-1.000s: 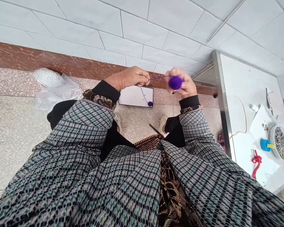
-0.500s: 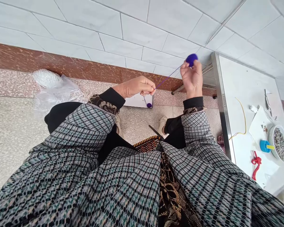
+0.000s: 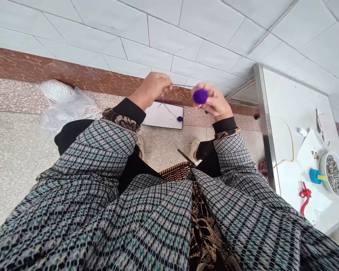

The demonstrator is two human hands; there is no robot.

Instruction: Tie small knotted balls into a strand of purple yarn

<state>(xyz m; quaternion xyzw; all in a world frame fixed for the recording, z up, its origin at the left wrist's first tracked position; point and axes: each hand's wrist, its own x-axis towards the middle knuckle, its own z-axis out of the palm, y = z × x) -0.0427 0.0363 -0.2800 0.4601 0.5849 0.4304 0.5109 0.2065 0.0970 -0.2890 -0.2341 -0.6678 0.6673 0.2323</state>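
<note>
My right hand [image 3: 214, 101] grips a purple ball of yarn [image 3: 200, 96], held up between thumb and fingers in front of the wall. To its left, my left hand [image 3: 154, 88] is closed in a pinch on purple yarn [image 3: 167, 109]. That strand hangs from the pinch down to a smaller purple yarn ball [image 3: 180, 119]. The small ball lies at the right end of a shallow white box lid or tray [image 3: 152, 119] on the floor. Any strand between my two hands is too faint to make out.
A clear plastic bag [image 3: 70, 109] with white cord lies on the floor at left. At right stands a white table [image 3: 282, 94] holding a red knotted cord [image 3: 305, 195], a yellow cord [image 3: 291, 145], a blue cap [image 3: 315, 175] and a white bowl [image 3: 323, 165]. A wicker edge [image 3: 176, 172] shows below.
My right hand has come left and down with the large yarn ball, closer to my left hand. My left hand has risen and shifted left, uncovering more of the white tray.
</note>
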